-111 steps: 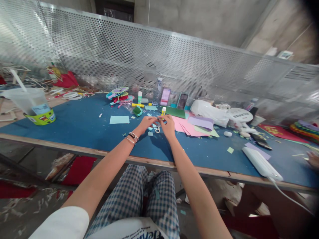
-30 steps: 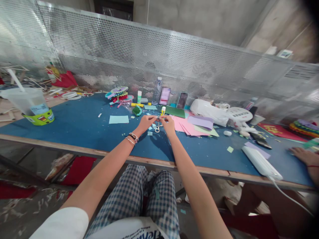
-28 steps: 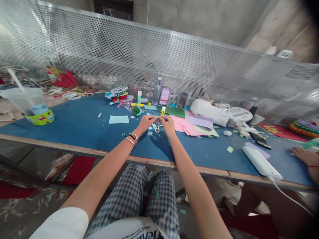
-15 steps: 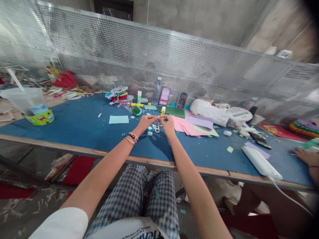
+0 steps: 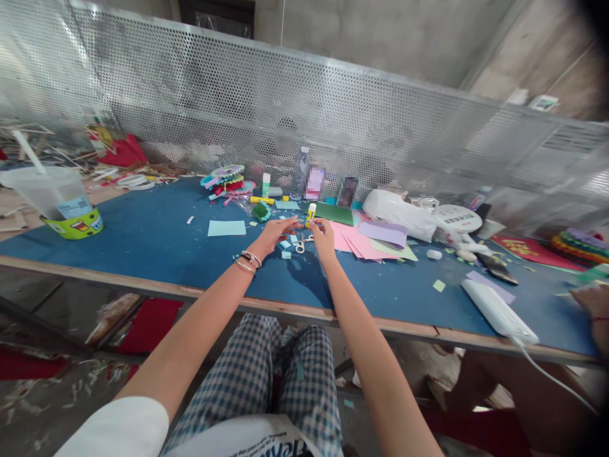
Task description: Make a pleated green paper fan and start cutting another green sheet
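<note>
Yellow glue stick [image 5: 311, 212], roughly upright above the blue tabletop [image 5: 162, 247], shows at the fingertips of the right hand [image 5: 323, 237]; whether that grip pinches it, I cannot tell. The left hand [image 5: 274, 234] has its grip loosely spread, near scissors [image 5: 301, 242] and pale-blue paper scraps [image 5: 286, 255].

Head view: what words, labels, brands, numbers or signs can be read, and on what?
None can be read for certain.
White shirt: large letters, cut off; small print blurred.
Cup label: blurred.
White fan: dark characters, blurred.
Red sheet: gold marks, blurred.
Upright yellow glue stick: too small.
Bottle: too small.
</note>
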A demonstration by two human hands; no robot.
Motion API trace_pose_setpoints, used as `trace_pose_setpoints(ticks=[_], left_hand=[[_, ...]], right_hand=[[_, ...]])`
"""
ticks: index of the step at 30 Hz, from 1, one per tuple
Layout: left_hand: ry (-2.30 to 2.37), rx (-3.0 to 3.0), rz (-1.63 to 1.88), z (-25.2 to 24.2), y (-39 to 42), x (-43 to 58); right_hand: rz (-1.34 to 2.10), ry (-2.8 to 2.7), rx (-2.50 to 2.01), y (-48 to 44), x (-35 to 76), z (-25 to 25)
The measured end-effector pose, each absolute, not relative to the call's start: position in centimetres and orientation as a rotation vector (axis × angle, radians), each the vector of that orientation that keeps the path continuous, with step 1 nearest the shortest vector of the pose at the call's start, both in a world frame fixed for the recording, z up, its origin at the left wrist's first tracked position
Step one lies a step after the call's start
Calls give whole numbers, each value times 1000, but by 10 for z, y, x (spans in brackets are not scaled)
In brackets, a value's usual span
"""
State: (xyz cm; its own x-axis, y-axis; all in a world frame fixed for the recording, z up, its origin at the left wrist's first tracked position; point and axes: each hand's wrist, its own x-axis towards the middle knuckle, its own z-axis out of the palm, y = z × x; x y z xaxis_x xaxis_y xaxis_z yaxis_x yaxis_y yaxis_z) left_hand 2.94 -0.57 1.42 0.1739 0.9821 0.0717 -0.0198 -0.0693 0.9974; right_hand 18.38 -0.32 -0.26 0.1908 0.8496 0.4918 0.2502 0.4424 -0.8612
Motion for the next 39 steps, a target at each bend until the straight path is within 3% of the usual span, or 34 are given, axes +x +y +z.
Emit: trace_pose_setpoints(ticks=[22, 31, 39], left_hand=[[1138, 1106, 1426, 15, -3, 32], [1443, 1177, 1930, 9, 23, -4], [1769, 1710, 1526, 5, 11, -6]], right_hand=[[516, -1382, -1081, -5, 183, -1], [503, -1346, -1120, -6, 185, -1], [283, -1487, -1158, -12, 184, 2]])
